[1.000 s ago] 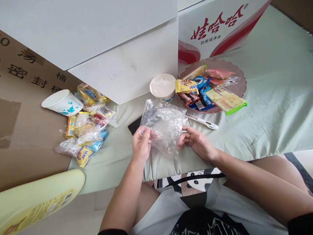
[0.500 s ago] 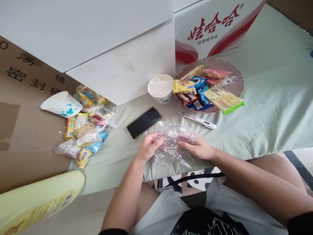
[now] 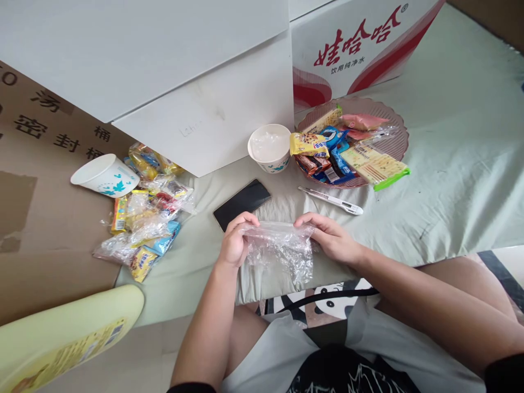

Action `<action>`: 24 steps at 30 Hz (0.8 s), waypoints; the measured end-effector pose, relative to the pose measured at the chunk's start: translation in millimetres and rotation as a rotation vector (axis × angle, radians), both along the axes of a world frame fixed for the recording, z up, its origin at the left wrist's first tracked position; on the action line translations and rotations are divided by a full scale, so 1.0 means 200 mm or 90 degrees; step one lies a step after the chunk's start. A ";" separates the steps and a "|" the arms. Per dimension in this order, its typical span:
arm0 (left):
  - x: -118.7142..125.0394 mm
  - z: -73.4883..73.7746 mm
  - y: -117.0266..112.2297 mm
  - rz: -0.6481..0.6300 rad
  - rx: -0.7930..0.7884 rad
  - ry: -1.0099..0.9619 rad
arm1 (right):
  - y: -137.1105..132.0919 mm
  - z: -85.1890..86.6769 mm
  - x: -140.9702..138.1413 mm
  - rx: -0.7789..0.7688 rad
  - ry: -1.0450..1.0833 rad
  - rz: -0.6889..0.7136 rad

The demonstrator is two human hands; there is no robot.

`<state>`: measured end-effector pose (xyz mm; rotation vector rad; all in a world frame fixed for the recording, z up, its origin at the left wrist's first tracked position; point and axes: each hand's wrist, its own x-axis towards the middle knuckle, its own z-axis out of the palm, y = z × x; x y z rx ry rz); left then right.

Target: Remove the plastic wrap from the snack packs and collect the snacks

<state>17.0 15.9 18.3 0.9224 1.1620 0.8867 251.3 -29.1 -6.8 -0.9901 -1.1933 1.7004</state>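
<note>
A crinkled clear plastic bag point(image 3: 280, 248) is stretched between my two hands, its top edge pulled fairly straight and the rest hanging loosely below. My left hand point(image 3: 234, 243) pinches the left end of that edge, and my right hand point(image 3: 333, 239) pinches the right end. Just beyond my left hand lies a black phone point(image 3: 242, 203), its lower corner close to the fingers. A slim white pen-like tool point(image 3: 331, 200) rests past my right hand on the green cloth.
Behind the phone stands a paper bowl point(image 3: 269, 154) with clear plastic inside. A pink plate point(image 3: 395, 128) holds packaged snacks. Wrapped snacks point(image 3: 151, 221) pile up at left, beside a tilted paper bowl point(image 3: 106, 177). Cardboard boxes point(image 3: 229, 112) line the back. The cloth-covered table point(image 3: 458, 180) ends before my lap.
The bunched plastic bag has been drawn out, with its edge now taut between both hands. My left hand has shifted left, and both grips have moved up to the bag's top edge.
</note>
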 end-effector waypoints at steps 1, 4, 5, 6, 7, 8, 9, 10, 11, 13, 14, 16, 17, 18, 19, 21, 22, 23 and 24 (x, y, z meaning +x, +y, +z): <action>0.00 0.00 0.00 -0.011 0.007 -0.004 | 0.00 -0.01 0.00 0.005 -0.002 -0.016; 0.01 -0.01 0.00 -0.035 0.010 -0.005 | 0.00 -0.02 0.02 0.021 0.014 -0.031; 0.01 -0.01 0.00 -0.038 0.017 0.006 | 0.00 -0.03 0.02 0.033 0.014 -0.029; 0.00 -0.01 0.00 -0.040 0.029 0.023 | 0.00 -0.02 0.02 0.049 0.006 -0.030; 0.00 -0.01 0.00 -0.044 0.043 0.041 | 0.00 -0.02 0.02 0.065 -0.007 -0.030; 0.00 -0.02 -0.01 -0.050 0.057 0.057 | 0.00 -0.01 0.02 0.076 -0.019 -0.031; 0.00 -0.02 -0.01 -0.056 0.065 0.068 | 0.00 -0.01 0.02 0.080 -0.025 -0.034; 0.00 -0.02 -0.01 -0.064 0.067 0.070 | 0.00 0.00 0.02 0.078 -0.019 -0.036; 0.00 -0.03 -0.02 -0.070 0.064 0.065 | 0.00 0.00 0.01 0.070 -0.002 -0.038; 0.00 -0.04 -0.03 -0.065 0.060 0.045 | 0.00 0.01 0.00 0.040 0.045 -0.031; 0.00 -0.04 -0.03 -0.057 0.061 0.036 | 0.01 0.01 0.00 0.020 0.065 -0.024; 0.00 -0.05 -0.03 -0.038 0.066 0.026 | 0.01 0.01 -0.01 -0.017 0.082 -0.008; 0.00 -0.05 -0.02 -0.033 0.067 0.027 | 0.01 0.01 -0.01 -0.030 0.081 -0.002; 0.00 -0.05 -0.02 -0.036 0.065 0.033 | 0.01 0.01 -0.01 -0.038 0.076 0.005; -0.01 -0.05 -0.02 -0.048 0.060 0.042 | 0.01 0.01 -0.01 -0.042 0.069 0.011; -0.01 -0.04 -0.02 -0.093 0.040 0.071 | 0.01 0.01 -0.01 -0.040 0.050 0.025; -0.01 -0.04 -0.02 -0.117 0.028 0.088 | 0.01 0.01 0.00 -0.036 0.043 0.029; -0.01 -0.03 -0.02 -0.134 0.018 0.102 | 0.00 0.02 0.00 -0.032 0.041 0.029; -0.01 -0.03 -0.02 -0.140 0.012 0.111 | 0.00 0.02 0.00 -0.028 0.042 0.027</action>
